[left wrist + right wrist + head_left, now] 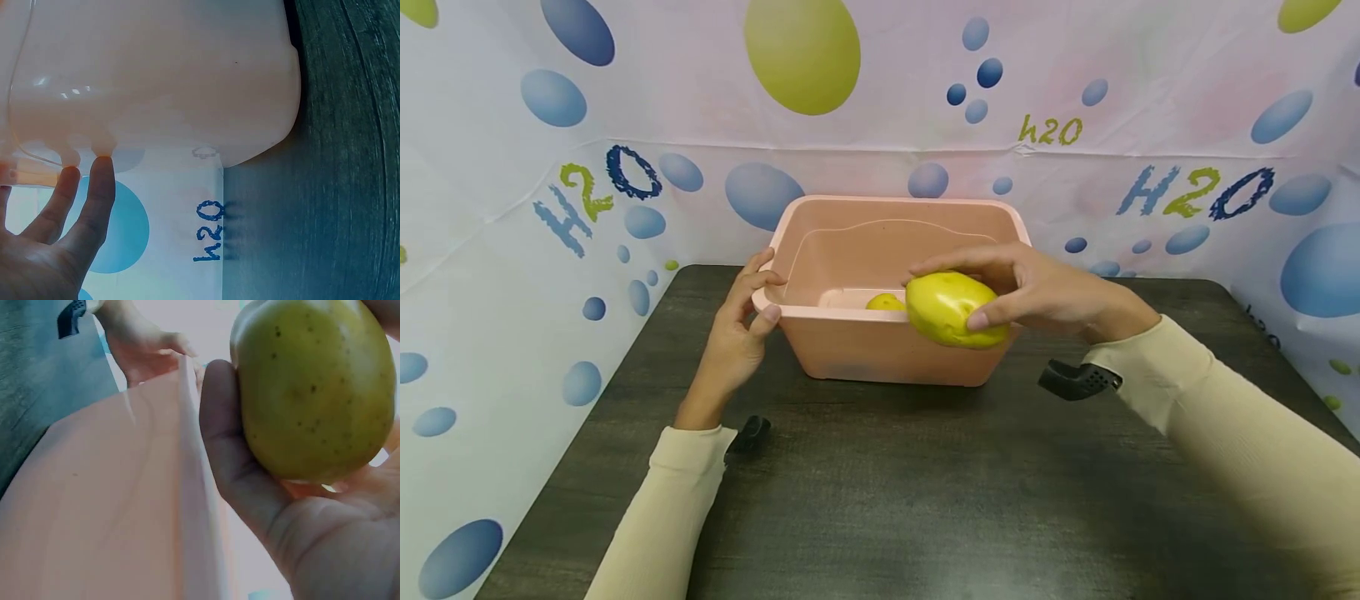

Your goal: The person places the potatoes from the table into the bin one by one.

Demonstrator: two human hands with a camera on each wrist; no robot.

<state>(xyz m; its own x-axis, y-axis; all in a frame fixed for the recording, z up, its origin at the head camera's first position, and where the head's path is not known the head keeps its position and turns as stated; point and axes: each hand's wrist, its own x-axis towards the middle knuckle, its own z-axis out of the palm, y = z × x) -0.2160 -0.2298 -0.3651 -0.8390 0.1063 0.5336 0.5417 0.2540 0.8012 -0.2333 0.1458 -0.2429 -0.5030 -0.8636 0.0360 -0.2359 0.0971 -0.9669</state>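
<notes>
My right hand (1037, 287) grips a glossy yellow potato-like lump (951, 307) with dents and dark specks, thumb on its near side. It is held at the front rim of a pink plastic bin (880, 346), toward the right. In the right wrist view the speckled lump (315, 394) lies between thumb and fingers. My left hand (735, 329) pinches the bin's left front corner, thumb outside and fingers over the rim. In the left wrist view two fingertips of the left hand (59, 250) touch the bin wall. Inside the bin another yellow piece (886, 302) shows, mostly hidden by the front wall.
The bin stands near the back of a dark wood-grain table (880, 500). Behind it hangs a white sheet (880, 92) printed with blue and green ovals and lettering. A black wrist device (1078, 380) sits at the right cuff, another (751, 433) at the left.
</notes>
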